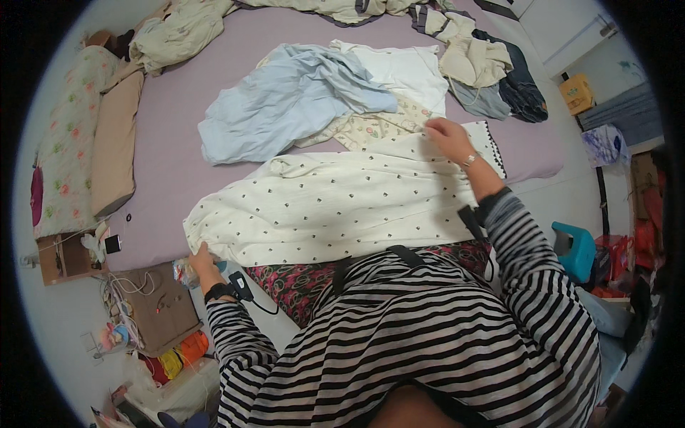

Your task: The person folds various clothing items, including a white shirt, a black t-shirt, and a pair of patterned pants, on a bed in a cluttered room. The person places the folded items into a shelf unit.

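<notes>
A white garment with small dark prints [326, 206], apparently trousers, lies spread across the near side of the bed, its dark-trimmed hem at the right. My left hand [203, 265] grips its left end near the bed's edge. Over the upper right part, close to the hem, is my right hand [452, 140] with its fingers curled; whether they pinch the cloth I cannot tell. Just beyond lie a crumpled light blue garment [289, 101], a cream printed cloth [374, 125] partly under it, and a white shirt [412, 69].
Cream clothing [473, 59] and dark jeans [522, 83] lie at the bed's far right. A beige pillow [118, 144] and a floral cushion [75, 144] line the left side. A phone [113, 244] rests at the left edge. A teal plastic object [575, 251] stands at the right.
</notes>
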Motion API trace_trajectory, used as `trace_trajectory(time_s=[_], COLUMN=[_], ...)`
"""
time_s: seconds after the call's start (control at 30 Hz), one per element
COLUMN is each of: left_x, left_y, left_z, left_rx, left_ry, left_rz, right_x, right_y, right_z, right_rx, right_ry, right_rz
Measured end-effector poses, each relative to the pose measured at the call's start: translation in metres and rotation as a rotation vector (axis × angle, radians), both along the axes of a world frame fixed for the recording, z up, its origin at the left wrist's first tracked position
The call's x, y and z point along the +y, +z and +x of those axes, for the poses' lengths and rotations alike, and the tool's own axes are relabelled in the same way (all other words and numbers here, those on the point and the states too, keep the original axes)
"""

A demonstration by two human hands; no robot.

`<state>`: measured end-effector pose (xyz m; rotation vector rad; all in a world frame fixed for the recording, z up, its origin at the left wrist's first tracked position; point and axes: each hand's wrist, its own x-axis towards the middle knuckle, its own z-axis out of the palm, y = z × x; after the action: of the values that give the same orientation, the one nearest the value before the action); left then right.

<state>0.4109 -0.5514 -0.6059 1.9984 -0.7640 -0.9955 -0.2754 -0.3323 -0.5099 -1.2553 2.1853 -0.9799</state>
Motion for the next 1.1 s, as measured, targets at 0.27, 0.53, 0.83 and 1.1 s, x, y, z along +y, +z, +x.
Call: trace_trajectory(time_s=[0.27, 0.53, 0.83, 1.1], left_x=[0.002, 0.025, 0.046, 0.049], left_y=[0.048, 0.077, 0.056, 0.059], left_z=[-0.058, -0.25, -0.293, -0.28], left_rx=[-1.032, -0.286, -0.743, -0.712], left_ry=[-0.191, -1.084, -1.342, -1.204], left_rz=[-0.358, -0.583, -0.698, -0.483], right_x=[0.155, 0.196, 0.246, 0.234], right_y=[-0.026, -0.063, -0.1, -0.073], right_z=[-0.088, -0.081, -0.088, -0.065], right_rx=[-0.05, 0.067, -0.06, -0.798], right_ry=[-0.543, -0.748, -0.94, -0.963], right_rz=[0.003, 0.04, 0.212, -0.078])
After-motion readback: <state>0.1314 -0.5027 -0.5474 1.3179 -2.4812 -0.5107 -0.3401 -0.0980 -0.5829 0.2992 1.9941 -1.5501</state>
